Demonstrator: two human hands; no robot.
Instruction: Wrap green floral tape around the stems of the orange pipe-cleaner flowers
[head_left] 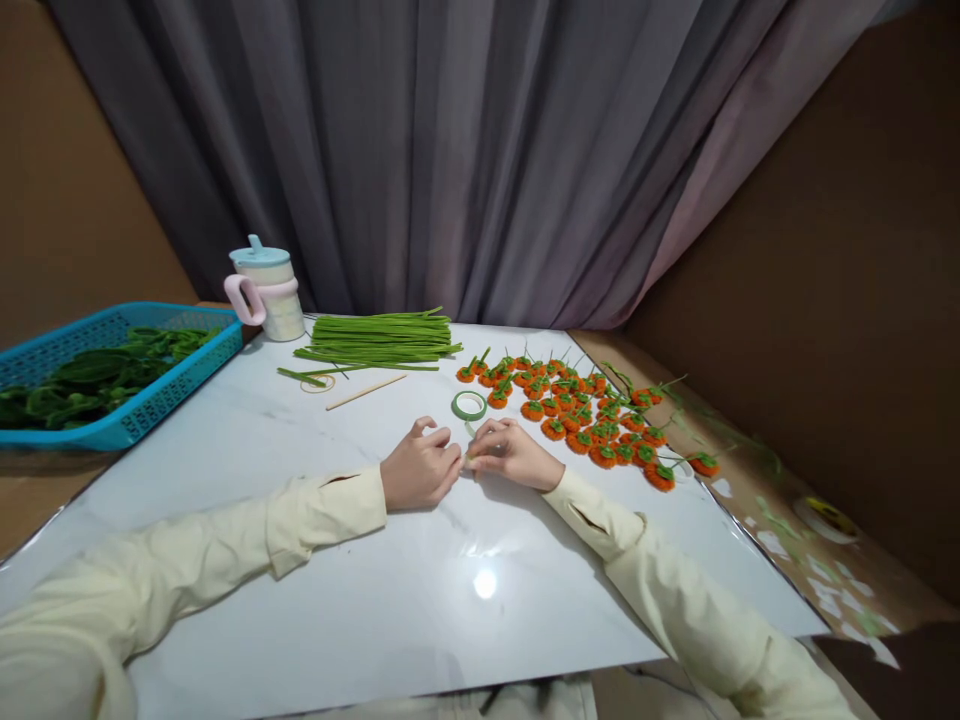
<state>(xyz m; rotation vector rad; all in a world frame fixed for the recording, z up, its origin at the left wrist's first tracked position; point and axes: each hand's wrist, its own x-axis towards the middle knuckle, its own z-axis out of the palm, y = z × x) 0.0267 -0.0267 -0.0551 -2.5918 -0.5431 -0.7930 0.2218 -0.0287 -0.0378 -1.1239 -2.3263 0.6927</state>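
My left hand [422, 466] is closed, its fingers curled and the tips meeting those of my right hand just in front of me. My right hand [517, 455] pinches the loose end of a green floral tape [470, 429]. That strip runs back to its roll [457, 407], which lies flat on the table just beyond my fingers. Something small and pale shows between the fingertips, but it is too small to name. What the left fingers hold is hidden. To the right of my right hand lie several orange fuzzy flower heads [568, 385] with green bases and thin wire stems.
Green fuzzy stems [382, 338] lie stacked at the table's back, with a wooden stick [366, 392] before them. A lidded tumbler [283, 310] stands back left, beside a blue basket [154, 398] of green leaves. Paper scraps [825, 597] litter the board beyond the right edge.
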